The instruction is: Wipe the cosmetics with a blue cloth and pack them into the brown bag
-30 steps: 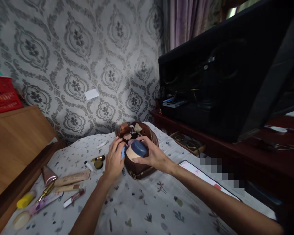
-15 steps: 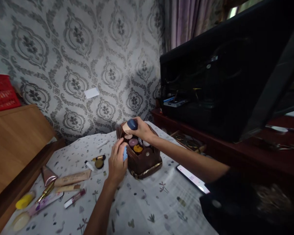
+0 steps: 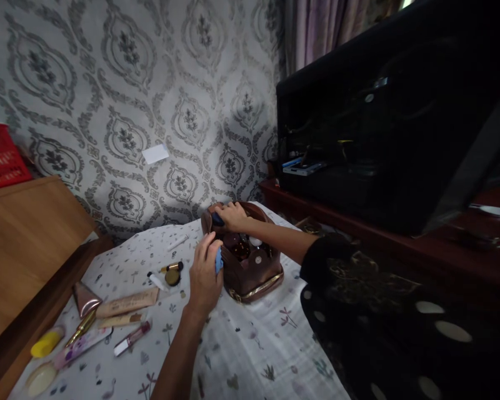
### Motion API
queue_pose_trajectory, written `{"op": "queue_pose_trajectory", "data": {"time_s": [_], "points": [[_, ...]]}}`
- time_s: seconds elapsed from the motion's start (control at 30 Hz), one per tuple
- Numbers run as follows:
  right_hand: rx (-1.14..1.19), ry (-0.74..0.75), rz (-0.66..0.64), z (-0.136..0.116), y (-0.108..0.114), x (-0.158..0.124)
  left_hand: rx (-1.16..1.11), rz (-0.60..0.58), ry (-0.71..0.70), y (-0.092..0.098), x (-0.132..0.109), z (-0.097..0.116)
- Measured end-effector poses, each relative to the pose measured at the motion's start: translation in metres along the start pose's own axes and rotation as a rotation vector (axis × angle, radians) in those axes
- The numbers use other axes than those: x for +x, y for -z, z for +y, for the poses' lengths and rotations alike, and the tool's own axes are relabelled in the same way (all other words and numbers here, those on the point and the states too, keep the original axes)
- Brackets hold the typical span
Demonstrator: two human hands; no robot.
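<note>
A brown cosmetic bag with a gold zipper lies open on the patterned cloth, several small jars and bottles inside it. My right hand is inside the bag's far left part, closed on a bottle with a dark blue cap; the lower body of the bottle is hidden. At the bag's near left side, my left hand has its fingers curled at the rim. Something light blue shows between that hand and the bag; its kind I cannot make out.
Left on the cloth lie a beige tube, a lip gloss tube, a yellow-capped item and a round compact. A large black television stands at right. A red basket sits far left.
My right hand has lowered the blue-capped bottle into the bag, hiding its beige body. My left hand stays at the rim. The phone at right is now covered by my sleeve.
</note>
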State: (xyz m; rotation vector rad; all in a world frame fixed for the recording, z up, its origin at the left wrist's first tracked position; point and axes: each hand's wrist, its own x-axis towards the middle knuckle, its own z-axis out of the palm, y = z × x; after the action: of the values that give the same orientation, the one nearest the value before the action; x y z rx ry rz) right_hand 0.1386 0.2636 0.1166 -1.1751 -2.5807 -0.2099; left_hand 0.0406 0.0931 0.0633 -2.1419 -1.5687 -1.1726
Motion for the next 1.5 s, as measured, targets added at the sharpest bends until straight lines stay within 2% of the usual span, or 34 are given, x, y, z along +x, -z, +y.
{"op": "queue_pose_trajectory", "data": {"time_s": [0.2,0.5,0.9,1.07,1.27,1.5], "points": [[-0.099,-0.085,-0.001,-0.010,-0.010,0.011,0.014,0.012,-0.030,0.001,0.000,0.000],[-0.188,0.002,-0.053,-0.007,-0.008,0.015,0.001,0.002,-0.039,0.000,0.000,-0.002],[-0.128,0.078,0.006,0.006,-0.015,0.009,-0.007,0.005,-0.048,0.000,-0.001,-0.005],[-0.020,0.062,0.023,0.006,-0.008,0.008,0.009,-0.022,-0.057,0.003,-0.001,-0.007],[0.224,0.031,0.067,-0.007,0.023,-0.004,0.029,-0.010,-0.080,0.004,0.000,-0.008],[0.687,-0.171,0.061,-0.016,0.047,-0.014,0.053,-0.046,-0.082,0.009,0.000,-0.009]]}}
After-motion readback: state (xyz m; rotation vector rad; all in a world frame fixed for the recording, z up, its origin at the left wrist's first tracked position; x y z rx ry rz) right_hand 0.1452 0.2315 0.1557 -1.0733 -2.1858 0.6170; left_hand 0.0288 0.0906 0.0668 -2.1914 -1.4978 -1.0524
